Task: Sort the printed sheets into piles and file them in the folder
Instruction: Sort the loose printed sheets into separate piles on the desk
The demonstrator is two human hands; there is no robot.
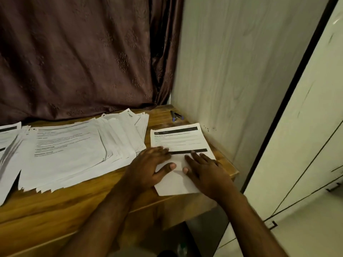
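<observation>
Both hands' straight fingers [161,151] flat atop the printed sheet [178,140], seemingly one page

One view only, from the head, looking forward and steeply down over the near edge of the wooden table [89,206]. Wide lens: the lines bend toward the frame's edges. It sits close, with both forearms running up from the bottom edge to the left hand [148,166] and right hand [207,169] at centre right. It faces the back corner, with the brown curtain [78,52] filling the upper left and the pale wall panel [232,71] the upper right. Fanned printed sheets [68,151] run off the left edge. No second view shares any of this.
</observation>
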